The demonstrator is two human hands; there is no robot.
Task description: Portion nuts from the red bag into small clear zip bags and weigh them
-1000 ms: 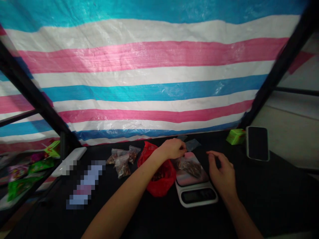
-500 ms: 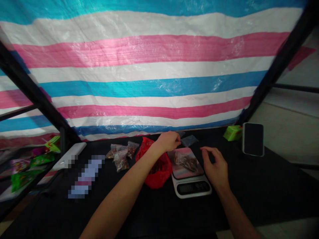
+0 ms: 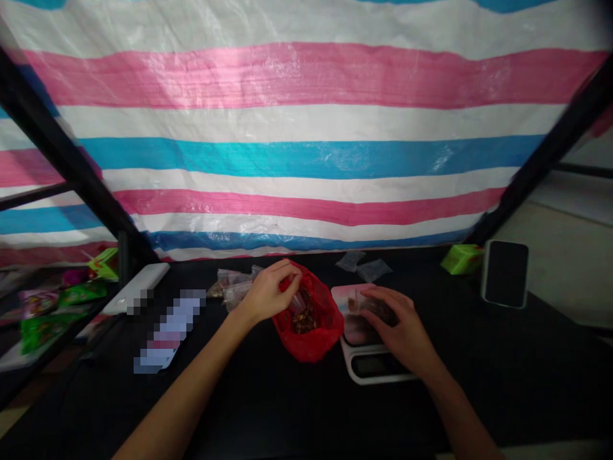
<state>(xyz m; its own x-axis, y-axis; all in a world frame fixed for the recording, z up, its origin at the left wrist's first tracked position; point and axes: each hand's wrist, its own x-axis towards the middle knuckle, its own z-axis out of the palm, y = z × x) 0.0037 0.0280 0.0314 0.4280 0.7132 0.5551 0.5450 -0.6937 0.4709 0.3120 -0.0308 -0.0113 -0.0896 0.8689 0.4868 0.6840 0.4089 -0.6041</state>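
Observation:
My left hand (image 3: 275,291) is over the left rim of a red plastic bag (image 3: 313,345), fingers pinched together. A clear plastic piece (image 3: 297,301) shows just under its fingertips; its shape is hard to make out. Brown dried bits (image 3: 306,319) lie inside the red bag. To the right stands a white kitchen scale (image 3: 352,367). My right hand (image 3: 402,319) reaches over its plate, thumb and fingers closed around a small zip bag (image 3: 383,310) of brown bits, which the hand partly covers.
Several filled zip bags (image 3: 237,294) sit left of the red bag, partly behind my left hand. Two flat clear bags (image 3: 373,269) lie behind the scale. A phone (image 3: 177,332), a white power strip (image 3: 138,287), a green box (image 3: 462,259) and a dark-screened device (image 3: 505,273) surround them.
My left hand has moved left from behind the scale to the red bag. My right hand has come from beside the scale onto the filled zip bag. The view has shifted slightly.

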